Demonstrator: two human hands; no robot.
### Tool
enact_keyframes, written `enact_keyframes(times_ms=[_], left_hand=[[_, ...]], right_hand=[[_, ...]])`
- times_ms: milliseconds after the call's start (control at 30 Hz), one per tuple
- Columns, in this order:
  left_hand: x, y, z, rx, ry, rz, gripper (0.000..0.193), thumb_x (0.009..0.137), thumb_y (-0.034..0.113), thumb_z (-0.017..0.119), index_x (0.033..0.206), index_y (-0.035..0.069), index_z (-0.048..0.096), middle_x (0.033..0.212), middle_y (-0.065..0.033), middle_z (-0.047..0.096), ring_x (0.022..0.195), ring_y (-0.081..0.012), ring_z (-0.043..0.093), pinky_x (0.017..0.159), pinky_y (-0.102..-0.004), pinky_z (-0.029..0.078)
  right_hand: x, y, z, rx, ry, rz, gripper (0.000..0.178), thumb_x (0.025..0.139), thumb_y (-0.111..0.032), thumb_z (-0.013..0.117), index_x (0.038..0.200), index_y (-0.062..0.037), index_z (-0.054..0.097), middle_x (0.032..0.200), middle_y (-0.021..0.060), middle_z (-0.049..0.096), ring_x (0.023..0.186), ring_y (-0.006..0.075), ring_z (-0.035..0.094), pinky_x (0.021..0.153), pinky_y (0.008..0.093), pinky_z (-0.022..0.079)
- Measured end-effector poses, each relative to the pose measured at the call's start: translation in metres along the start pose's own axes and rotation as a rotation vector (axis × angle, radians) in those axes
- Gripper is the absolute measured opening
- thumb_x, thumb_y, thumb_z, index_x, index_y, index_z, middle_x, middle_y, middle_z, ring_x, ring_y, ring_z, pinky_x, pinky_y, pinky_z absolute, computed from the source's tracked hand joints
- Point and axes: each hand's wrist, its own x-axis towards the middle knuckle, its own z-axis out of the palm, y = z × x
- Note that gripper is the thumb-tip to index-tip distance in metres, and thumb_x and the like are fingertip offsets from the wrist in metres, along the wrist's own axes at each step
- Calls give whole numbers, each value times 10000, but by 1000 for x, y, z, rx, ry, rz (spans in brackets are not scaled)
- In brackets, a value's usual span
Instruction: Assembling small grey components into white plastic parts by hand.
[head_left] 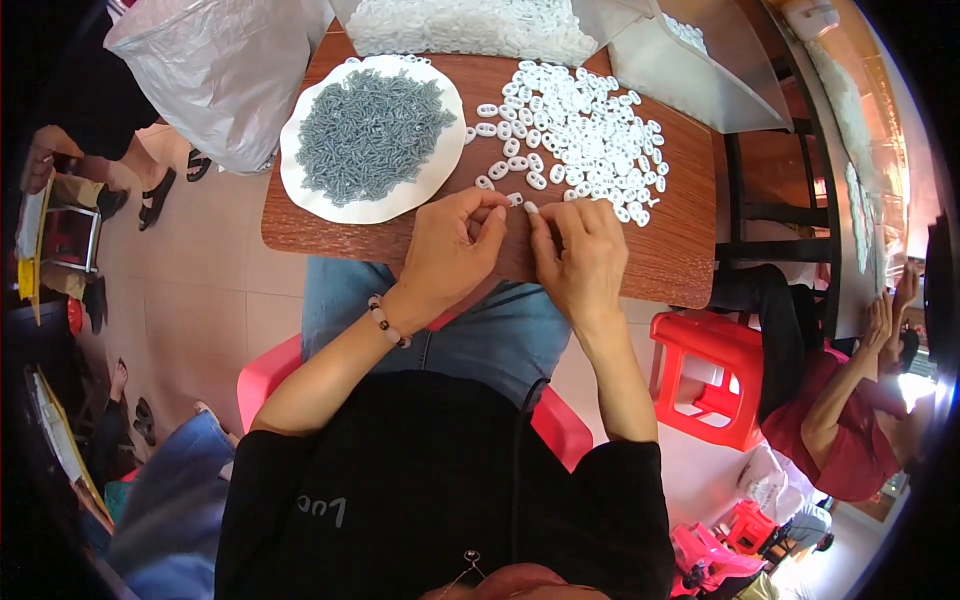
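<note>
Over the near edge of the brown table, my left hand (455,240) is closed in a pinch. A small white plastic piece (515,199) shows at its fingertips. Close beside it on the right, my right hand (582,258) is also pinched, and whatever sits between its fingertips is too small to make out. Beyond my left hand stands a white wavy-rimmed plate (292,165), heaped with small grey metal pieces (372,135) that look like springs or screws. Many white oval plastic pieces with two holes (590,130) lie loose beyond my right hand.
A clear bin (480,30) of white pieces stands at the table's (680,265) far side, with a grey panel (690,75) to its right. A white sack (215,80) hangs at the left. A red stool (705,385) and a person in red (840,440) are on the right.
</note>
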Motion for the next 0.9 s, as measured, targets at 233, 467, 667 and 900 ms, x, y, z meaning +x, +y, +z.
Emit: enact_keyframes(times_ms=[233,467,667,900], left_hand=[[3,1,-4,171,-85,229,196,910,79,616,1081,4,673,827,-29,642,600,-19,520,517,-170,391],[0,4,0,-43,-80,63,192,915,138,635,1026,-7,691,807,-34,676,543,-35,514,480,-183,399],[1,7,-7,-175,-87,-50,213,927,182,626,999,-2,704,784,-26,694,529,-29,513,465,-178,395],[1,7,-5,-138,-58,-20,222,936,183,611,967,-18,701,782,-34,695,521,-21,507,463,-177,392]], right_hand=[[2,1,-6,263,-83,74,74,778,-54,710,821,-33,654,747,100,615,713,256,570,645,341,456],[4,0,-7,463,-139,251,68,843,-60,670,883,-5,669,745,39,615,696,116,536,643,250,435],[3,0,1,598,-169,340,91,874,-72,666,912,10,680,739,-23,585,690,40,478,619,203,405],[7,-7,-1,637,-100,393,139,840,-106,722,923,0,687,737,-13,600,684,48,492,608,209,408]])
